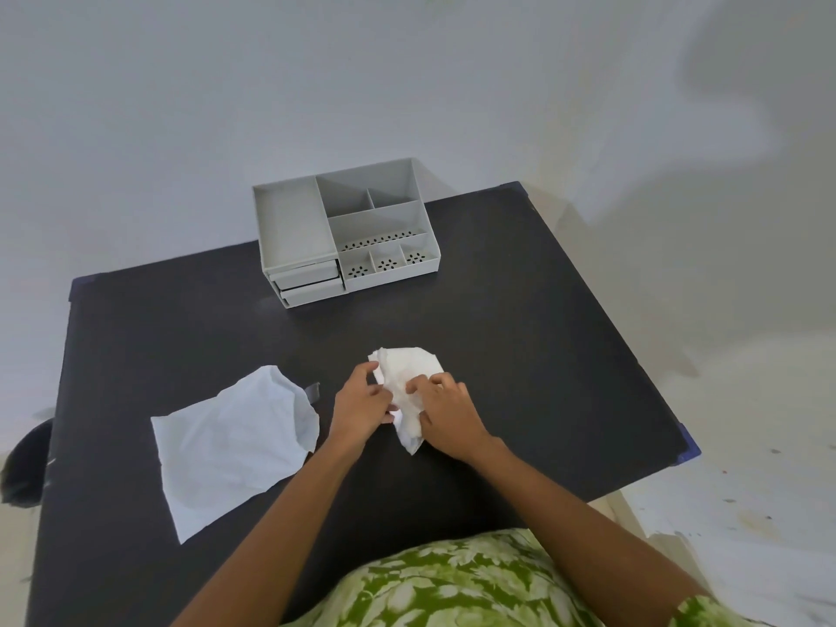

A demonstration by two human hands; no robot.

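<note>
A crumpled white tissue lies on the black table near its middle. My left hand pinches the tissue's left edge with curled fingers. My right hand grips its right side, fingers bent over the paper. A second white tissue lies spread flat on the table to the left, apart from both hands, one corner curled up.
A grey plastic organiser with several open compartments and two small drawers stands at the table's far edge against a pale wall. A dark rounded object shows past the table's left edge. Pale floor lies to the right.
</note>
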